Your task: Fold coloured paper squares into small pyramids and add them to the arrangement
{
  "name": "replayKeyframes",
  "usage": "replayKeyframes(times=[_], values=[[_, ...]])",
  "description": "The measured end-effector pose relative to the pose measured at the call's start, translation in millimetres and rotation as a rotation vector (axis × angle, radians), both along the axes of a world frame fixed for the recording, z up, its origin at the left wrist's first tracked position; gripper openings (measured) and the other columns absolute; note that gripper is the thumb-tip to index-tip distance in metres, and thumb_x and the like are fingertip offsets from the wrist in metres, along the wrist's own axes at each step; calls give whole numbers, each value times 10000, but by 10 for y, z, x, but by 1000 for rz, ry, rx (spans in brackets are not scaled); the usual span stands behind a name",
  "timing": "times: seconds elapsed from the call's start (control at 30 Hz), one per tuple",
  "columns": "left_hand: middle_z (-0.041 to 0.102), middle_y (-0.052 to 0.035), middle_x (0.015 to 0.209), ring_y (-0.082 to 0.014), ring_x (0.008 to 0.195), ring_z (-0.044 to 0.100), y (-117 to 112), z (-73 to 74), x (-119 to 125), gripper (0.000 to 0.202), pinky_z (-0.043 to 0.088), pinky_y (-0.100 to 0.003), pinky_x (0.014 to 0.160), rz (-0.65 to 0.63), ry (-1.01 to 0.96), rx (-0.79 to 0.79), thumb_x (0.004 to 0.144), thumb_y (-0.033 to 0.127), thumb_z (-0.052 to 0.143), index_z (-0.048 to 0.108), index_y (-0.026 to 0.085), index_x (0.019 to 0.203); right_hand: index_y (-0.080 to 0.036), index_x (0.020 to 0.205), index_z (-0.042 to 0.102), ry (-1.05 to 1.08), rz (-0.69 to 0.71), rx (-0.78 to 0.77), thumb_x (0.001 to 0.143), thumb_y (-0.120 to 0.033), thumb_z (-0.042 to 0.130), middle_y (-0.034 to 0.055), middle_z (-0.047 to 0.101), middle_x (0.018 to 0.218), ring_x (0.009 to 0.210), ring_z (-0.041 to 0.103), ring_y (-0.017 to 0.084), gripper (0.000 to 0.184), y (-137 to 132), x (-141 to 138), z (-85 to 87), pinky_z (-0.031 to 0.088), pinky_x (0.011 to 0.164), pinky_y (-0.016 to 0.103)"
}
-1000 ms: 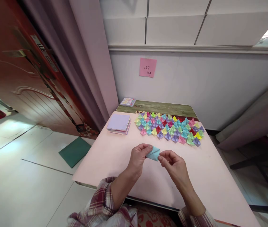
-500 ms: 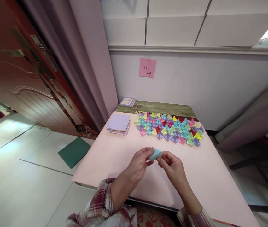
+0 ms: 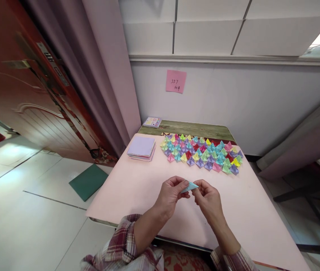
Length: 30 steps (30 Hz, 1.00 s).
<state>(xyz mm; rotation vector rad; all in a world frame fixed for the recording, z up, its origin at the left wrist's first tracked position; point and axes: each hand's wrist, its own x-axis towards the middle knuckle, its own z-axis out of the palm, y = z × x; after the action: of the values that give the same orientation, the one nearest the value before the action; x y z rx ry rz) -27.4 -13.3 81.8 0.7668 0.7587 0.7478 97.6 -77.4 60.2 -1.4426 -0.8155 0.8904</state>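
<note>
A small light-blue folded paper [image 3: 190,187] is held above the pink tabletop, between both hands. My left hand [image 3: 171,194] pinches its left side between thumb and fingers. At its pointed right end, my right hand [image 3: 207,195] has thumb and index finger closed on the tip. The fingers cover part of the paper's edges. Beyond the hands lie rows of folded paper pieces [image 3: 202,154] in many colours. To their left is a stack of square paper sheets [image 3: 141,146], with a lilac one on top.
The pink-covered table [image 3: 126,192] has a wood-patterned strip along its back. A labelled pack [image 3: 152,122] lies at the back left corner. A pink note [image 3: 176,81] hangs on the wall. On the floor at left lies a green square sheet [image 3: 89,182].
The blue paper has turned in my fingers and now shows a narrower, pointed shape. Both hands have shifted slightly right, and my right fingers have moved onto its tip.
</note>
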Motion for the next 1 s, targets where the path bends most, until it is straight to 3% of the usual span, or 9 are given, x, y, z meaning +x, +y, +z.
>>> replayKeyframes(times=[0.13, 0.23, 0.3, 0.4, 0.57, 0.83, 1.0], values=[[631, -20, 684, -121, 618, 576, 32, -20, -11, 259, 480, -245, 570, 14, 107, 233, 670, 333, 801, 652, 128, 725, -139, 858, 691, 261, 70, -29, 855, -641, 514, 56, 662, 647, 559, 609, 154, 533, -19, 19, 41, 514, 540, 264], [606, 7, 678, -110, 607, 549, 56, -35, -27, 280, 469, -229, 536, 7, 136, 321, 668, 308, 798, 665, 142, 850, -139, 852, 699, 264, 110, -62, 768, -590, 680, 57, 683, 682, 611, 626, 156, 459, -16, 26, 55, 526, 582, 257], [592, 24, 667, -107, 604, 546, 62, -37, -30, 343, 466, -221, 529, 17, 140, 313, 658, 297, 804, 653, 153, 930, -149, 817, 694, 230, 121, -66, 681, -505, 796, 38, 681, 676, 595, 610, 142, 395, -9, 18, 47, 507, 567, 239], [607, 18, 671, -111, 603, 572, 54, -39, -27, 364, 486, -231, 555, 18, 135, 274, 668, 327, 798, 639, 145, 939, -158, 784, 691, 223, 71, -42, 665, -483, 813, 20, 665, 647, 562, 587, 131, 367, 1, 3, 15, 484, 542, 235], [662, -34, 673, -114, 508, 585, 39, -84, -52, 318, 488, -254, 528, -114, 180, 264, 703, 398, 765, 634, 119, 780, -167, 763, 692, 182, -47, 36, 696, -468, 792, 1, 629, 610, 531, 546, 112, 325, 4, 16, -18, 452, 519, 226], [603, -5, 544, -100, 466, 537, 114, -117, -84, 300, 423, -212, 462, -213, 290, 406, 732, 403, 726, 608, 135, 667, -166, 808, 705, 105, 88, -9, 729, -452, 760, 22, 660, 693, 632, 550, 135, 302, 6, 65, 1, 452, 610, 249], [616, -4, 586, -98, 457, 533, 122, -152, -40, 279, 434, -227, 475, -227, 219, 348, 736, 393, 716, 601, 139, 720, -174, 674, 636, 30, 27, 5, 771, -430, 695, -11, 569, 604, 597, 476, 125, 280, 18, 77, -36, 381, 565, 239]])
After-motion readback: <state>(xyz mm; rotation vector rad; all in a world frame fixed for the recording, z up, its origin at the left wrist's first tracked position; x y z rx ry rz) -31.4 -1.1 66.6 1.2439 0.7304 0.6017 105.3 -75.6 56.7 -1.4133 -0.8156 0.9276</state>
